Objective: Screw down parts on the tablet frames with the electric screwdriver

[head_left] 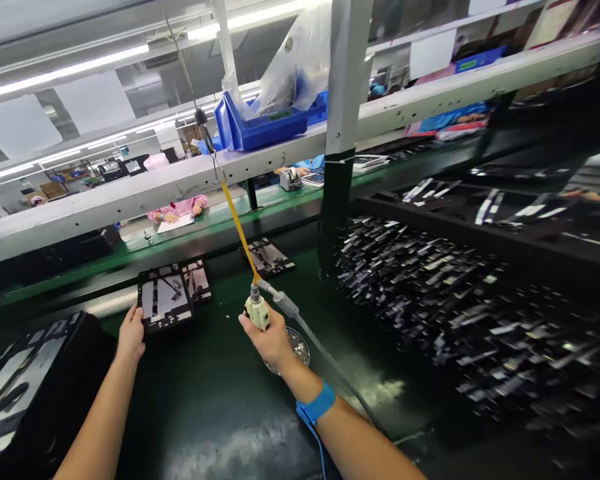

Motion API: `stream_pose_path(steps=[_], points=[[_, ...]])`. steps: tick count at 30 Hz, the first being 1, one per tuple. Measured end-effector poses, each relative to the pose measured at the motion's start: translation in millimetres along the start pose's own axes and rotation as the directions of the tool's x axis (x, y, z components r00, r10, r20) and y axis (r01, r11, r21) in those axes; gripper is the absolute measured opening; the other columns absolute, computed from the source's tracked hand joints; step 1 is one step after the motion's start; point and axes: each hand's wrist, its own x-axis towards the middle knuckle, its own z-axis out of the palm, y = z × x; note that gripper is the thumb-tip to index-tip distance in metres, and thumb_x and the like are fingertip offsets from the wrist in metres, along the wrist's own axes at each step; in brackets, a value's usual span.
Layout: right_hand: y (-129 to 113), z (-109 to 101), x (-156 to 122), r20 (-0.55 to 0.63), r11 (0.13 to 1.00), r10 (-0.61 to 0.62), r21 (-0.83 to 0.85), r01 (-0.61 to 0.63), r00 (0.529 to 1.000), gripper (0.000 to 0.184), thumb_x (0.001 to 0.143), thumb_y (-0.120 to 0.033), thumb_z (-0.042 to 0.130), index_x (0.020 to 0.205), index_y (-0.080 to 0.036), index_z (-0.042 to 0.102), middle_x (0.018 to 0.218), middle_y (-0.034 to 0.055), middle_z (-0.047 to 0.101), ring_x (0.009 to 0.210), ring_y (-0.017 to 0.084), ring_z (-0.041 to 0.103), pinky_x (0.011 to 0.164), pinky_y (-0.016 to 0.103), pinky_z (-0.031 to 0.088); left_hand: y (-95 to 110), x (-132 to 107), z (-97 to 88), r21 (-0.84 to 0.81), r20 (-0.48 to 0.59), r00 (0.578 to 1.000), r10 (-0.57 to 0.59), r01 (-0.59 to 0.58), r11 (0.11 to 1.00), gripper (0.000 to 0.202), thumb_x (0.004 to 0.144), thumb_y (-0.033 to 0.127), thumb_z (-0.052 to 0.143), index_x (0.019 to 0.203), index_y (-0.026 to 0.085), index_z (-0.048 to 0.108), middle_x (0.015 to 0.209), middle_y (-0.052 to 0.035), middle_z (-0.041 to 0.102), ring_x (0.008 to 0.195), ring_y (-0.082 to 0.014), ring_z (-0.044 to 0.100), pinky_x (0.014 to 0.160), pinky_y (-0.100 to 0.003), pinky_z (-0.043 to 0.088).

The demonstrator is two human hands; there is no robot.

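Note:
My right hand [273, 337] is closed around a cream electric screwdriver [258, 312], which hangs from a yellow strap [239, 230] and has a grey cable [325, 350] trailing from its top. Its tip is hidden by my hand. Beneath the right wrist, partly covered, is a round dish [304, 345] with small metal bits in it. My left hand [131, 339] pinches the near left corner of a flat black-framed device panel [166, 298] with a light inner face. Another such panel [197, 280] lies against its right side, and a third panel [270, 259] lies farther back.
Black-edged stacked panels [20, 380] stand at left. Blurred rows of small dark and silver parts [430, 287] fill the right, beside a post [336, 200]. A blue bin [270, 128] rests on the white beam [170, 177]. Across the bench, a person's pink sleeves [196, 202] show.

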Motion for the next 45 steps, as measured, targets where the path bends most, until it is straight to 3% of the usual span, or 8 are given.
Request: stream_pose_path(steps=[7,11,16,21,27,33,40,45], points=[[11,-25,17,-0.052,0.999,-0.028,-0.035,0.026,0.998,0.026,0.084,-0.045,0.073,0.087,-0.019,0.069,0.077,0.0011,0.069,0.069,0.017,0.064,0.07,0.031,0.055,-57,-162,-11.2,-0.192,0.374,0.915,-0.153,0.237,0.952,0.046,0.102,0.041,0.055,0.147,0.029,0.056,0.114,-0.0082,0.078,0.091,-0.0212,0.078,0.081,-0.037,0.065],[22,-30,13,-0.097,0.998,-0.018,-0.06,0.012,0.995,0.026,0.084,-0.044,0.074,0.089,-0.019,0.069,0.079,0.0019,0.07,0.071,0.018,0.065,0.073,0.032,0.055,-73,-207,-26.7,-0.052,0.491,0.851,-0.185,0.241,0.969,0.055,0.101,0.053,0.053,0.148,0.026,0.052,0.11,-0.0091,0.077,0.093,-0.0229,0.076,0.081,-0.037,0.063],[23,-25,3,-0.071,0.997,-0.026,-0.072,0.021,0.997,0.025,0.084,-0.043,0.075,0.091,-0.019,0.07,0.084,0.0035,0.072,0.075,0.019,0.067,0.078,0.033,0.056,-46,-206,-40.1,0.298,0.551,0.806,0.217,-0.433,0.851,0.047,0.094,0.053,0.063,0.129,0.022,0.067,0.118,-0.0119,0.07,0.106,-0.0294,0.068,0.091,-0.045,0.057],[17,-22,-2,-0.027,0.997,-0.04,-0.071,0.038,0.999,0.023,0.084,-0.04,0.075,0.091,-0.019,0.07,0.082,0.0032,0.073,0.074,0.019,0.068,0.077,0.033,0.057,-9,-226,0.4,0.112,0.77,0.429,0.473,-0.82,0.561,0.028,0.097,0.039,0.065,0.118,0.022,0.068,0.108,-0.0111,0.067,0.1,-0.0277,0.062,0.087,-0.044,0.054],[18,-24,-3,-0.036,0.994,-0.023,-0.107,0.019,0.999,0.022,0.085,-0.041,0.074,0.089,-0.02,0.068,0.081,0.002,0.071,0.074,0.019,0.067,0.074,0.032,0.056,-10,-236,36.3,0.098,0.798,0.334,0.502,-0.894,0.438,0.013,0.1,0.03,0.06,0.103,0.019,0.065,0.099,-0.0103,0.065,0.094,-0.0272,0.059,0.081,-0.043,0.052],[15,-24,-6,-0.039,0.995,-0.019,-0.097,0.016,0.999,0.022,0.085,-0.041,0.075,0.087,-0.021,0.067,0.081,0.0018,0.071,0.076,0.019,0.068,0.078,0.034,0.058,-1,-216,-3.1,-0.067,0.808,0.252,0.533,-0.859,0.508,0.016,0.105,0.03,0.055,0.112,0.019,0.063,0.102,-0.0082,0.069,0.092,-0.0204,0.066,0.081,-0.034,0.057],[19,-23,-8,-0.017,0.995,-0.043,-0.087,0.041,0.999,0.02,0.086,-0.04,0.075,0.09,-0.022,0.069,0.083,0.002,0.071,0.079,0.02,0.07,0.078,0.035,0.059,-16,-229,-45.2,-0.187,0.737,0.055,0.674,-0.941,0.281,0.022,0.1,0.021,0.064,0.121,0.022,0.068,0.102,-0.008,0.075,0.089,-0.0193,0.071,0.078,-0.032,0.06],[18,-22,-9,-0.021,0.995,-0.054,-0.084,0.052,0.998,0.022,0.085,-0.041,0.076,0.093,-0.022,0.07,0.085,0.0021,0.071,0.079,0.02,0.07,0.079,0.036,0.06,-35,-233,-44.2,-0.176,0.668,0.08,0.74,-0.949,0.262,0.023,0.095,0.015,0.07,0.117,0.021,0.071,0.098,-0.007,0.075,0.094,-0.021,0.071,0.082,-0.035,0.061]])
